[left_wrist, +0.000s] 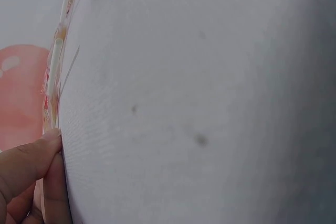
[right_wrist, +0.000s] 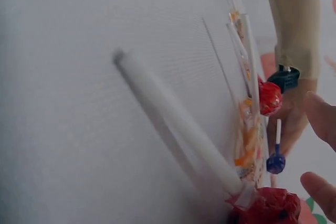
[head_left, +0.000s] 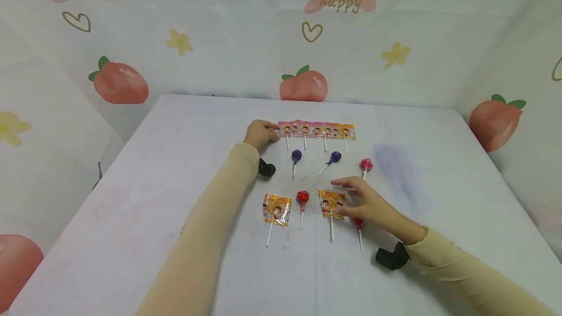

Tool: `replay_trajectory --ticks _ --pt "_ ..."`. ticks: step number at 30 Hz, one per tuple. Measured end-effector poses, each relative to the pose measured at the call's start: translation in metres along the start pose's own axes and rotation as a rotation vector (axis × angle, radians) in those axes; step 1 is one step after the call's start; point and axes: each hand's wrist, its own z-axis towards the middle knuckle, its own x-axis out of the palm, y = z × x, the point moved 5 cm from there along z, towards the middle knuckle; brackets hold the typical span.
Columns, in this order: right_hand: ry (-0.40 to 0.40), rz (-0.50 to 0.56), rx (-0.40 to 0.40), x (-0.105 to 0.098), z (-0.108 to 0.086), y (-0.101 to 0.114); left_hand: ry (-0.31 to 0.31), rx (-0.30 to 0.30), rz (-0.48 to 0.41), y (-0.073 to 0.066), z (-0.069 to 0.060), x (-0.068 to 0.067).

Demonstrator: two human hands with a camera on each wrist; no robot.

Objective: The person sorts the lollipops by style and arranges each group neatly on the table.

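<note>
At the left end of a row of pink and orange wrapped lollipops [head_left: 322, 129], the left hand [head_left: 261, 134] pinches the end wrapper's edge; the left wrist view shows thumb and finger [left_wrist: 31, 169] together at the wrapper [left_wrist: 48, 111]. The right hand [head_left: 373, 206], thumb and fingers apart and holding nothing, is over the right side of an orange-wrapped lollipop [head_left: 329, 205]. It partly covers a red lollipop [head_left: 359, 226], whose head [right_wrist: 270, 205] and stick show large in the right wrist view, beside the parted fingers [right_wrist: 317, 190].
Two purple lollipops [head_left: 296, 155] [head_left: 335, 156] lie below the row, with a pink one [head_left: 366, 164] to their right. Nearer the front are another orange-wrapped lollipop [head_left: 277, 209] and a red one [head_left: 303, 197]. Black wrist devices [head_left: 266, 168] [head_left: 392, 256] sit at both cuffs.
</note>
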Motion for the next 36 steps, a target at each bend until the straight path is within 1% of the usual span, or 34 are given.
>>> replay_trajectory --ticks 5,8,13,20,25,29,31,36 --pt "0.005 -0.115 0.018 0.003 0.001 0.001 -0.002 0.007 0.009 0.0 0.0 0.0" --pt "0.014 -0.184 0.007 0.004 0.003 0.001 -0.004 0.011 0.017 0.0 -0.001 0.0" --pt "0.028 -0.263 0.017 0.007 0.005 0.0 -0.006 0.013 0.022 -0.001 -0.001 -0.001" --pt "0.03 -0.317 0.042 0.01 0.006 0.004 -0.009 0.033 0.01 -0.001 -0.003 -0.001" --pt "0.022 -0.352 0.034 0.011 0.007 0.006 -0.006 0.038 0.017 -0.001 -0.002 -0.001" --pt "0.012 -0.338 0.009 0.011 0.009 0.008 -0.006 0.038 0.015 -0.001 -0.002 -0.002" --pt "0.011 -0.3 0.008 0.01 0.009 0.008 -0.006 0.037 0.014 -0.001 -0.002 -0.002" --pt "0.024 -0.191 0.037 0.008 0.008 0.009 -0.002 0.032 0.005 -0.002 -0.003 -0.002"
